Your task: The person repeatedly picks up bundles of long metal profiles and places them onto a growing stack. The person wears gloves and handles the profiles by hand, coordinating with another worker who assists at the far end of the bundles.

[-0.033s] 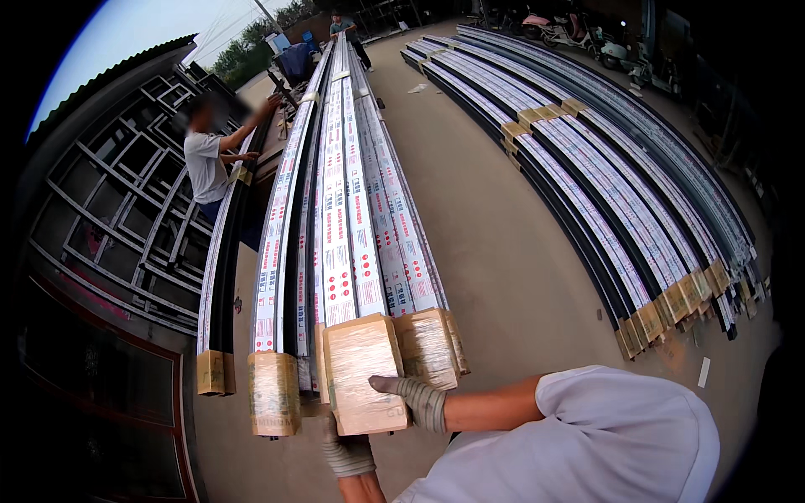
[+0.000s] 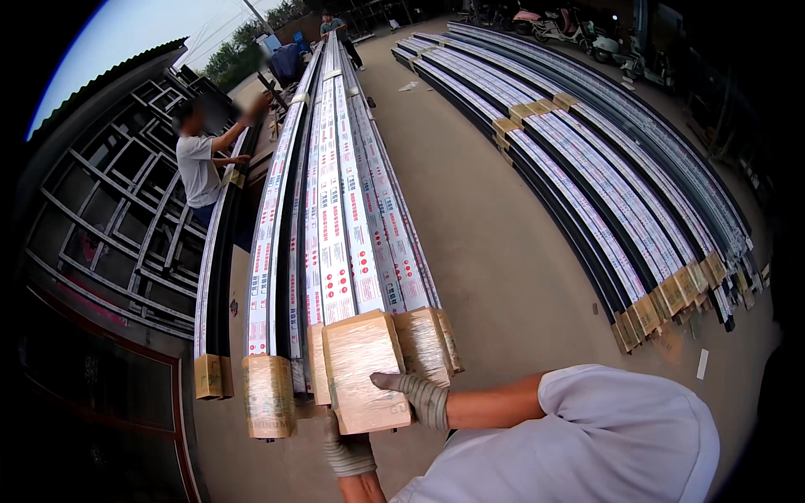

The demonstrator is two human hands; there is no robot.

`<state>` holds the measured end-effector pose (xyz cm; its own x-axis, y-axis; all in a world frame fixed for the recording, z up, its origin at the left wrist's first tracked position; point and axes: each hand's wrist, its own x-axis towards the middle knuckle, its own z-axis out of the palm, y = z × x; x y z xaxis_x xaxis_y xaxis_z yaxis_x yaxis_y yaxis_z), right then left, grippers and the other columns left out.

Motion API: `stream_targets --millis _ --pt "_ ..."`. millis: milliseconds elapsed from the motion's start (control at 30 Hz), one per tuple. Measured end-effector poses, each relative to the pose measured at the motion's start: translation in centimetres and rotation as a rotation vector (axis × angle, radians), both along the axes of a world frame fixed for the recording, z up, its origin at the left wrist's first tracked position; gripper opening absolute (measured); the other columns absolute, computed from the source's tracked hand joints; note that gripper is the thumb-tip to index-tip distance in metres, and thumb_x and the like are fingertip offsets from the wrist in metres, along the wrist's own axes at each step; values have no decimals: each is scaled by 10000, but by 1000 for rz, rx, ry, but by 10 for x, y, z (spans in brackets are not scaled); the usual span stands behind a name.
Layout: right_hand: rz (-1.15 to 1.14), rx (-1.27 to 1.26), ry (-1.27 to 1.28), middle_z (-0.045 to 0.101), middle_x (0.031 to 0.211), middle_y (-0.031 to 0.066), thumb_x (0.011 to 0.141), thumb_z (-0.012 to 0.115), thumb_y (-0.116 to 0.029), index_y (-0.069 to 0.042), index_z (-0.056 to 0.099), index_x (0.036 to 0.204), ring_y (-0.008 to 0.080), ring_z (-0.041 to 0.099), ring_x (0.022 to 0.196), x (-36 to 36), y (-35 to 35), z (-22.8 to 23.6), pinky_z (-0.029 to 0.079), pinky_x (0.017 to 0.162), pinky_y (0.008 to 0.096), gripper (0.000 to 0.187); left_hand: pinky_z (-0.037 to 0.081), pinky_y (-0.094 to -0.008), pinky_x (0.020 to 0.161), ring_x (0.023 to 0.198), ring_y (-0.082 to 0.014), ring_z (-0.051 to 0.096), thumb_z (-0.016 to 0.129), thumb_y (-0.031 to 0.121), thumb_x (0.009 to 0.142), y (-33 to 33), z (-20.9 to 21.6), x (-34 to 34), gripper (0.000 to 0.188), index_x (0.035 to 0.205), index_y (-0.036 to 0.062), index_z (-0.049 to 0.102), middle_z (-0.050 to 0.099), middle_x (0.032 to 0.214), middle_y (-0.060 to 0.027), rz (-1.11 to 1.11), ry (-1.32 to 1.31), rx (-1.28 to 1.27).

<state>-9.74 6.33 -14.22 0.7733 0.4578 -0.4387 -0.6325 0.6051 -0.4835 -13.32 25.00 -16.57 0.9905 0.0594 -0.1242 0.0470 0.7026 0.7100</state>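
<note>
A long bundle of film-wrapped profiles (image 2: 342, 243), white with red and blue print, runs away from me. Brown cardboard under clear wrap caps its near end (image 2: 365, 352). My right hand (image 2: 421, 401), in a striped grey glove, grips the right side of this cap, thumb on top and the other fingers hidden. Below the cap's lower left corner, my left hand (image 2: 348, 453), gloved alike, holds it from underneath; most of its fingers are out of sight. A similar capped bundle (image 2: 425, 344) lies against the right side. At the far end stands a person (image 2: 333, 27) by the profiles.
Another capped bundle (image 2: 269, 398) and a dark one (image 2: 214, 375) lie to the left. A person in a light shirt (image 2: 201, 168) stands beside them, near metal frames (image 2: 117, 210). A broad stack of profiles (image 2: 579, 184) lies on the right; scooters (image 2: 616, 50) are parked behind it.
The surroundings have shifted slightly left in the picture. Both my hands keep the same hold on the capped end.
</note>
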Motion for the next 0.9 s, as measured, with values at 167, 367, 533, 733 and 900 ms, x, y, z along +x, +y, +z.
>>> stream_targets --millis 167,367,533,733,900 --pt "-78 -99 -24 718 1004 73 791 795 -486 -107 598 1237 206 702 769 -14 -99 -12 538 518 373 618 464 -456 1047 1239 -264 563 704 336 900 -96 13 -11 619 1398 39 488 578 1362 -105 -114 78 141" --pt "-203 -9 -34 716 1009 97 795 793 -452 -81 609 1212 244 706 815 -20 -238 -53 564 641 411 588 502 -474 1004 1210 -260 585 752 393 852 -239 -17 -2 665 1381 74 504 596 1327 -107 -284 159 249" --pt "-146 -87 21 722 1019 112 802 795 -431 -78 639 1159 245 710 829 -24 -367 -93 552 638 398 525 446 -493 1057 1243 -292 556 679 476 888 -355 -62 9 682 1418 102 467 581 1347 -104 -451 240 283" --pt "-262 -83 98 711 1048 136 792 827 -323 -41 634 1148 267 712 867 -39 -506 -144 578 741 379 494 428 -464 1081 1249 -271 551 741 535 832 -492 -129 20 796 1432 102 447 581 1352 -87 -612 456 250" --pt "-338 -97 162 608 1254 195 758 851 -181 20 445 1376 317 678 1017 -52 -632 -244 587 856 401 767 477 -453 1042 1167 -300 601 792 498 807 -611 -194 27 842 1405 15 449 605 1290 -151 -868 624 181"
